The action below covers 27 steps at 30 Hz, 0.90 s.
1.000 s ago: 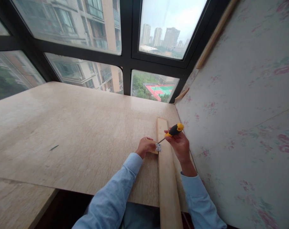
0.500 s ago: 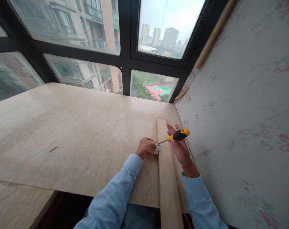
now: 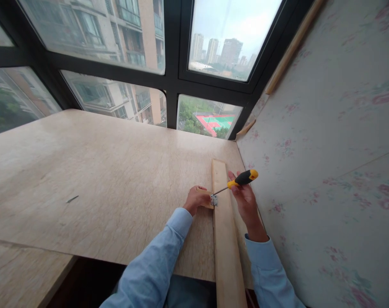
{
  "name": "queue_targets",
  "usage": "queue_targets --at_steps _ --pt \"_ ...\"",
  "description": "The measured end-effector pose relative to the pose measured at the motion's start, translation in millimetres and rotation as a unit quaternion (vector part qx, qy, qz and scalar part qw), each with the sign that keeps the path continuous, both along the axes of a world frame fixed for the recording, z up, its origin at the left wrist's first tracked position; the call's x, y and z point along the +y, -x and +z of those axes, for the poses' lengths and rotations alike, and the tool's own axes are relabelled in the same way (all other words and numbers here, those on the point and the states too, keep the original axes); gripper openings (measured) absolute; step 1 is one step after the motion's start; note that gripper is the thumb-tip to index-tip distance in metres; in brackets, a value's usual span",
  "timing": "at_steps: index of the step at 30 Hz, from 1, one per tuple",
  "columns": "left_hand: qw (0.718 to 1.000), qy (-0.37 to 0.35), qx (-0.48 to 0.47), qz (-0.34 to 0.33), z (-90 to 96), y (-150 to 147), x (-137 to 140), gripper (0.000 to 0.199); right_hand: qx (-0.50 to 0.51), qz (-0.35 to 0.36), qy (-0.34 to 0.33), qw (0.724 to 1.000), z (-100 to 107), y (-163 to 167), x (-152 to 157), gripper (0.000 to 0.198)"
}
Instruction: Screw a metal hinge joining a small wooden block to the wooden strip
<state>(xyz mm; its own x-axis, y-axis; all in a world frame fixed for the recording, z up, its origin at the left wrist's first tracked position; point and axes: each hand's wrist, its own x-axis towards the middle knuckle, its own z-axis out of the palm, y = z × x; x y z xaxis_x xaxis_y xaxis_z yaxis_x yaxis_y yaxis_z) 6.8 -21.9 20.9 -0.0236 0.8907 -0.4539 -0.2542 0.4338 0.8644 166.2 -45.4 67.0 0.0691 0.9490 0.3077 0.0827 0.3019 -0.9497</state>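
Note:
A long pale wooden board [image 3: 225,239] lies on the stone sill and juts past its front edge toward me. Against its left side sits a small wooden piece [image 3: 207,205], gripped by my left hand [image 3: 194,199]. A small metal hinge [image 3: 214,200] spans the joint between the two. My right hand [image 3: 246,203] holds a yellow and black screwdriver [image 3: 244,177] by the front of its handle, the shaft slanting down left. Its tip meets the hinge near my left fingertips; any screw under it is too small to make out.
The stone sill [image 3: 124,171] stretches left to dark-framed windows [image 3: 171,102]. A thin, small pointed object [image 3: 72,199] lies on it at the left. Close on the right stands a wall with floral paper [image 3: 310,171]. A lower ledge [image 3: 21,273] is at the front left.
The screwdriver's handle has turned a little in my right hand, and the fingers have shifted slightly around it. My left hand keeps its hold. The view has moved slightly.

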Motion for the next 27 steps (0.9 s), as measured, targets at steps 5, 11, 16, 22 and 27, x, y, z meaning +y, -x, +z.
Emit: queue_targets --at_steps 5,11,16,22,27 --pt "1.000 0.003 0.006 0.000 1.0 0 0 0.037 0.047 -0.044 -0.002 0.998 -2 -3 1 0.048" --pt "1.000 0.006 0.019 0.001 2.5 0 0 0.038 -0.084 -0.132 -0.055 0.986 -14 -6 3 0.050" --pt "1.000 0.003 0.016 0.002 2.6 -1 -1 0.035 -0.004 -0.010 -0.053 0.999 -7 -1 -4 0.055" --pt "1.000 0.007 0.017 -0.001 4.3 0 -1 0.036 0.065 0.026 -0.031 0.997 2 -2 -8 0.059" --pt "1.000 0.011 0.022 -0.003 5.0 0 -1 0.036 0.003 -0.098 -0.034 0.995 -8 -2 -5 0.050"
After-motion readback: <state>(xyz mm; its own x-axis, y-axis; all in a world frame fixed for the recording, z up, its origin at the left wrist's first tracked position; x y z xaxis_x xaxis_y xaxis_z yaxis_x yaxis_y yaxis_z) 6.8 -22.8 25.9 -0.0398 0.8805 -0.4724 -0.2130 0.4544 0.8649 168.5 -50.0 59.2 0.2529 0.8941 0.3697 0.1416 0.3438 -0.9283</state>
